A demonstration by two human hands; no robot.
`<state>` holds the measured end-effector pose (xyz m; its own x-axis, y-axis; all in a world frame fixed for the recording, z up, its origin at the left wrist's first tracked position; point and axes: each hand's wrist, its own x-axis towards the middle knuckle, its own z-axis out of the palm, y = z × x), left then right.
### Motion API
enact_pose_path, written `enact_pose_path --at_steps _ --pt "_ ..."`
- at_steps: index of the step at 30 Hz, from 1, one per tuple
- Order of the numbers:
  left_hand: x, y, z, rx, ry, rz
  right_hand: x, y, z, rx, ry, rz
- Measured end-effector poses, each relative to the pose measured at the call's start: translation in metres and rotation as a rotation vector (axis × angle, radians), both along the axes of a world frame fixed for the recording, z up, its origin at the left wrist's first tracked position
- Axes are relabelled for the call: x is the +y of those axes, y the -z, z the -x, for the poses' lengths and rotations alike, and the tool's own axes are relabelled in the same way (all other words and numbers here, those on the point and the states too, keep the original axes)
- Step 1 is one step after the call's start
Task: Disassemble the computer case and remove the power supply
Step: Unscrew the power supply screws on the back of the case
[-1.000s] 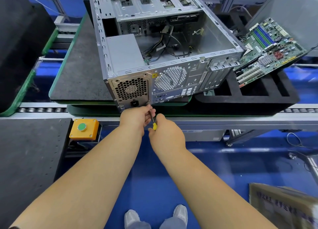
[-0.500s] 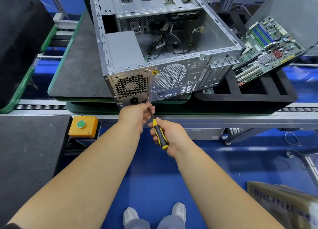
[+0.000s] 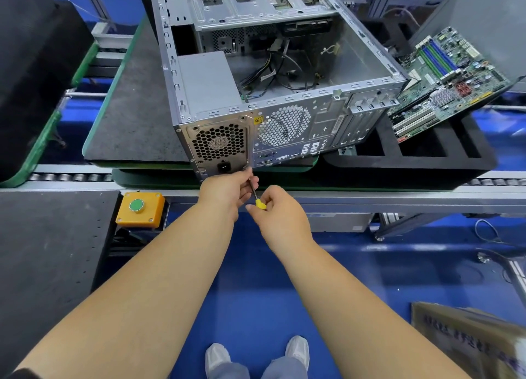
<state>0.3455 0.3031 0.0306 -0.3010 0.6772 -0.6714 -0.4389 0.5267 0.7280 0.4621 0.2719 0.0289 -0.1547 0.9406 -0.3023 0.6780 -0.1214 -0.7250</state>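
Observation:
An open grey computer case (image 3: 327, 116) lies on its side on a dark mat, rear panel facing me. The power supply (image 3: 210, 82) sits in its left rear corner, its fan grille (image 3: 219, 143) and socket showing. My right hand (image 3: 277, 213) grips the yellow and black handle of a screwdriver (image 3: 257, 199), most of the handle hidden in my fist. The shaft points up to the lower right corner of the power supply's rear plate. My left hand (image 3: 227, 190) pinches the shaft just below the tip. Loose cables lie inside the case.
A green motherboard (image 3: 447, 82) leans on a black foam tray (image 3: 427, 156) to the right of the case. A yellow box with a green button (image 3: 139, 209) sits on the conveyor rail at left. A cardboard box (image 3: 469, 338) is at the lower right.
My right hand has turned on the screwdriver: half a second ago the whole handle showed, now only its yellow end shows. My left hand stays on the shaft.

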Motion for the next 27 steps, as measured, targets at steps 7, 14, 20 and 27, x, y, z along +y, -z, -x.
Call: enact_pose_path --at_steps 7,14,20,27 --pt "0.003 0.003 0.001 0.01 0.0 0.013 0.002 0.004 0.001 -0.087 -0.068 -0.046" --pt "0.004 0.003 0.0 -0.027 -0.022 -0.003 0.003 -0.006 -0.012 0.744 0.216 0.716" --pt "0.001 0.0 -0.002 -0.008 -0.034 0.003 0.007 -0.003 -0.012 0.677 0.192 0.622" --pt "-0.003 -0.001 0.001 0.002 -0.052 0.0 0.005 -0.002 -0.009 0.422 0.101 0.358"
